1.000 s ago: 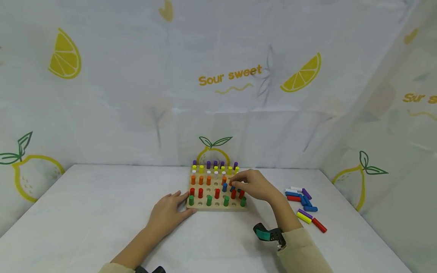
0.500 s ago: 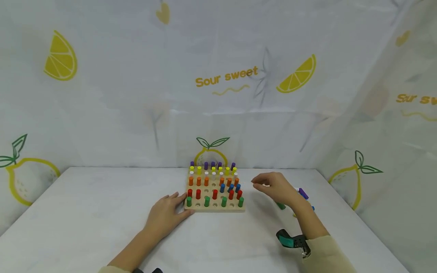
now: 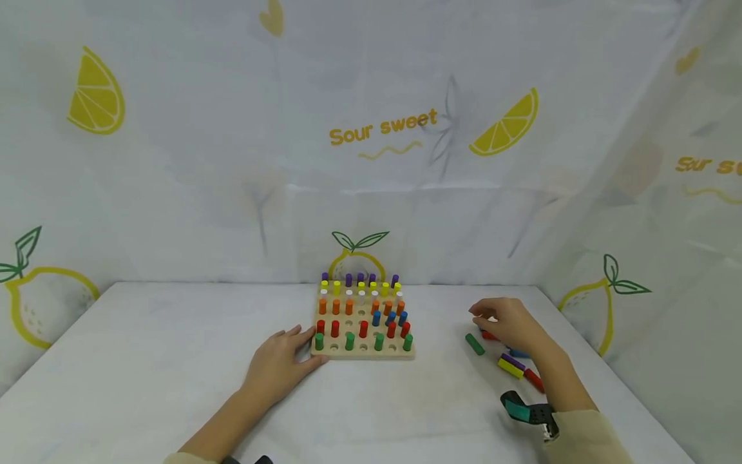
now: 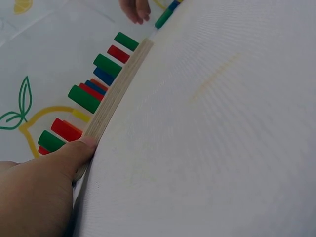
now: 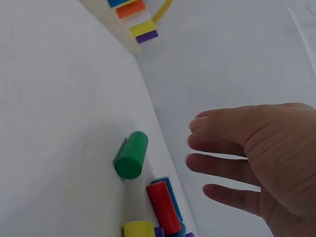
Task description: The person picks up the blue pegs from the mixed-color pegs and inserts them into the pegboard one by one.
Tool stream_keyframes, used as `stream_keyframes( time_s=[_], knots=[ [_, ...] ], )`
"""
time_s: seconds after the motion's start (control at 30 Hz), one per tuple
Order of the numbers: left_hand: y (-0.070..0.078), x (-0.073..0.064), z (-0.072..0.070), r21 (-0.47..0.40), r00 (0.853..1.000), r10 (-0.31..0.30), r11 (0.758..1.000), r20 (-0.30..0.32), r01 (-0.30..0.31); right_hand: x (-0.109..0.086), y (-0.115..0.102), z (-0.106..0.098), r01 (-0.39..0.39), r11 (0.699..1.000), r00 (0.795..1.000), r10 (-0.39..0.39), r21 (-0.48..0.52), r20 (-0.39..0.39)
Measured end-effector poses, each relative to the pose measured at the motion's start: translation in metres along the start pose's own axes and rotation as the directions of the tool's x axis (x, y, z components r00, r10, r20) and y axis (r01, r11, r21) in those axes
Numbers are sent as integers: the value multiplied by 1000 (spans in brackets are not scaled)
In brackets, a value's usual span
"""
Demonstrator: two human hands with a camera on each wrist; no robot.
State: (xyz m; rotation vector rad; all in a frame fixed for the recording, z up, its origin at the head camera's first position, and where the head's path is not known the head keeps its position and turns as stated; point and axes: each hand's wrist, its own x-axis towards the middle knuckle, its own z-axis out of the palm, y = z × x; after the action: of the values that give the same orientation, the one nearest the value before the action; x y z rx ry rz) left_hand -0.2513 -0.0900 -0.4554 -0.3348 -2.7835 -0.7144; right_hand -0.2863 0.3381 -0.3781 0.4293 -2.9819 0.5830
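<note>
A wooden pegboard (image 3: 364,355) stands mid-table at the back, with rows of coloured pegs upright in its holes and some holes bare. My left hand (image 3: 277,366) holds its near left corner, thumb (image 4: 81,150) against the front edge and a fingertip at the left side. My right hand (image 3: 513,322) hovers over the loose pegs on the right, fingers slightly bent and apart, nothing between them. Beside it lie a green peg (image 3: 474,344), a yellow peg (image 3: 510,368) and a red peg (image 3: 534,381). The hand partly hides other pegs below it.
A purple peg (image 3: 513,361) lies against the yellow one, and a blue peg (image 3: 518,353) shows behind the right wrist. Right behind the table (image 3: 174,335) hangs a white sheet (image 3: 203,193) printed with lemons, and it continues along the right side.
My right hand has left the pegs at the board's right side and moved right to the loose pegs. The green peg on the table has come into full view. My left hand stays at the corner.
</note>
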Motion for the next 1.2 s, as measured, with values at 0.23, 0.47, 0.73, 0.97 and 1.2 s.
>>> stream_keyframes(
  time_s=[0.23,0.47,0.73,0.97,1.2],
  knots=[
    [1,1,-1,9,1000,0,1000,11,0,-6,16,4,-36,999,999,35,-21,-22],
    [-1,2,-1,3,1000,-1,1000,24,1,-11,25,6,-50,999,998,50,-3,-29],
    [-3,2,1,-12,1000,-3,1000,20,4,-10,28,9,-83,996,996,83,10,-19],
    [-2,2,1,-11,1000,-8,1000,26,9,-8,32,16,-101,995,995,100,13,22],
    [-1,2,0,-14,1000,-5,1000,25,6,-7,32,19,-95,995,995,95,1,12]
  ],
)
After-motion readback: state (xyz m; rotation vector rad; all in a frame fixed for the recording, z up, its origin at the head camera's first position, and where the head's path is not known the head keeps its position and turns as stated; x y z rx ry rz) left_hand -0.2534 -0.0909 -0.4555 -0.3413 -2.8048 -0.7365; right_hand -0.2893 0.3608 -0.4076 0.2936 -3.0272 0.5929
